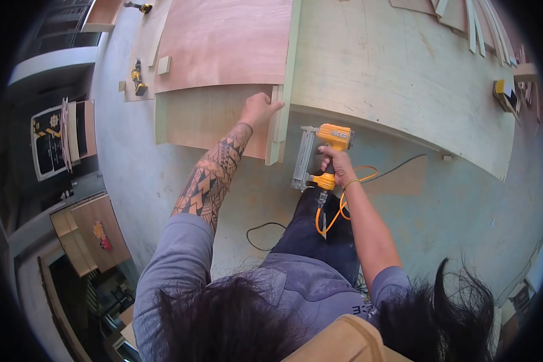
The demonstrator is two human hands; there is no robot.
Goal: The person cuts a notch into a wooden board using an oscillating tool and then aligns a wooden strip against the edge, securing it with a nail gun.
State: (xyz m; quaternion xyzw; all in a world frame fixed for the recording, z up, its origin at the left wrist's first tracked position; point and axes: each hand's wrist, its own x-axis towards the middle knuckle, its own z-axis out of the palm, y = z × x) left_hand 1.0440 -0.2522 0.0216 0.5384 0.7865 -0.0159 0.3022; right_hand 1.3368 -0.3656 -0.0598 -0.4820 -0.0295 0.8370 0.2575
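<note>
Looking down from the head camera, the person's left hand [260, 108] pressed flat, fingers spread and holding nothing, against the narrow wooden strip [276, 123] at the right edge of a small plywood panel [214, 117]. That panel lay on the floor just beside a larger curved plywood surface [398, 72], and a reddish plywood sheet [223, 42] overlapped its upper edge. The right hand [339, 166] was closed around the handle of a yellow pneumatic nail gun [320, 157], which hung just to the right of the strip, its metal magazine pointing down; whether the nose touched the wood could not be told. An orange coiled air hose [344, 202] ran from the gun's base past the wrist. A yellow tool [139, 79] lay on the floor farther left.
</note>
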